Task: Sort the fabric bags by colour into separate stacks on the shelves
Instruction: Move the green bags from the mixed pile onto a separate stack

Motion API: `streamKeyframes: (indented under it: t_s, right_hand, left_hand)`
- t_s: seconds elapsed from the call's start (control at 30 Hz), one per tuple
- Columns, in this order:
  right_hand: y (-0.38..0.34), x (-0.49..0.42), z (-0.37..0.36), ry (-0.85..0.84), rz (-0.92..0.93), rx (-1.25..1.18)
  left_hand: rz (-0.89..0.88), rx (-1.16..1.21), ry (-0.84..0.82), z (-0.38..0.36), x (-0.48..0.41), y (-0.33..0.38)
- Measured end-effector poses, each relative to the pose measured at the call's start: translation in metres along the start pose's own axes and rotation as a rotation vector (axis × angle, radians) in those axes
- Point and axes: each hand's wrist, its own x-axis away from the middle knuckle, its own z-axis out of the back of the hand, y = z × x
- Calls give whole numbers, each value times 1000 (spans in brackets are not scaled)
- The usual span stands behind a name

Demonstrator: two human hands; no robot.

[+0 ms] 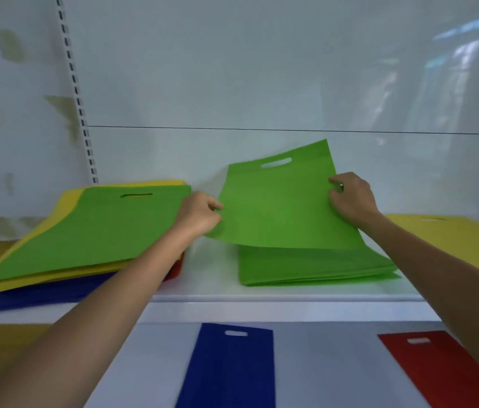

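Green bag (279, 207) held tilted above the green stack (314, 267) on the shelf (261, 298). My left hand (200, 214) pinches its left edge and my right hand (350, 198) its right edge, fingers (335, 181) curled on the fabric. I judge it best to square the edges and handle slot with the stack before letting go. The mixed pile (85, 231) lies at left.

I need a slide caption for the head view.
Left hand and right hand hold a green bag over the green stack.

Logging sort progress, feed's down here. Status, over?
Left grip, right grip both pinching one green bag. Held tilted over green stack, not yet flat. Mixed pile left, nothing in the way.
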Motion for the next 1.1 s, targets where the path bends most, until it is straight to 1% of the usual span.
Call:
streamKeyframes:
  t_s: [0.13,0.23,0.33,0.4,0.47,0.53,0.63,0.73,0.83,0.93,1.03,1.1]
  right_hand:
    - [46,3,9,-183,-39,111]
    - [72,8,5,-370,-66,173]
    - [84,14,0,-583,-78,242]
    - [85,12,0,-641,-70,269]
    - [82,5,1,-656,-59,309]
    - [76,-1,-2,-638,-53,337]
    - [58,-5,-9,-509,-12,296]
    - [29,-9,-20,-391,51,183]
    - [-7,-11,-34,-368,102,95]
    - [-46,-13,-53,-371,115,13]
    - [-89,-11,-78,-398,97,-63]
    - [-118,-5,-98,-433,97,-86]
  left_hand:
    - [11,-90,-39,-44,6,18]
    - [65,-193,-68,-69,15,22]
    - [98,-305,-57,-79,26,25]
    - [95,-331,-31,-80,26,24]
    - [85,-345,-31,-76,26,23]
    - [68,-304,-49,-68,25,21]
    - [-2,-200,-48,-44,15,18]
    - [-32,-184,6,-12,-1,11]
    - [-8,-186,43,19,-8,-10]
    - [59,-213,47,48,-2,-46]
    - [131,-247,62,82,12,-85]
    - [207,-254,102,108,21,-109]
